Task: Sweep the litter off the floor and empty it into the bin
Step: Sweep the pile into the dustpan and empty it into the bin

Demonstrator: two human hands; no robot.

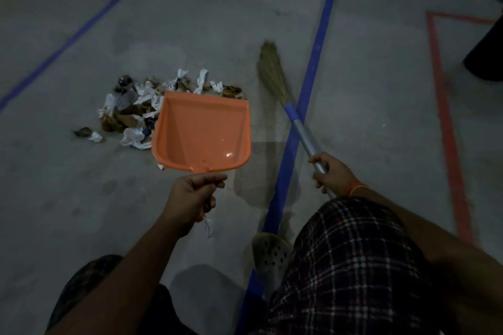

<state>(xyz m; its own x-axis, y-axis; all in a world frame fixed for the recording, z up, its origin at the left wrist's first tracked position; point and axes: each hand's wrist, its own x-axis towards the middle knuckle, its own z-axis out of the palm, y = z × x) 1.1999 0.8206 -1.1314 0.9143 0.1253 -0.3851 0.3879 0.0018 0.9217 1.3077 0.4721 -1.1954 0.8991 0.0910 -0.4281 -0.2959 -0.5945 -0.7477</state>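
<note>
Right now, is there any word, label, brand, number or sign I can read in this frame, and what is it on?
None can be read.
Orange dustpan: plain, no brand or label visible.
Broom: blue collar and metal handle show no marking.
Litter pile: white scraps, a few with dark patches that might be print, too small and dim to read.
Blue tape line and red tape line on the floor: plain, no text.

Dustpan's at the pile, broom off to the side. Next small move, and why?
Probably swing the broom head over behind the far side of the litter. The dustpan, gripped by the left hand, looks empty with its mouth at the pile's near edge, while the broom, held by the right hand, sits to the right of the pile.
</note>
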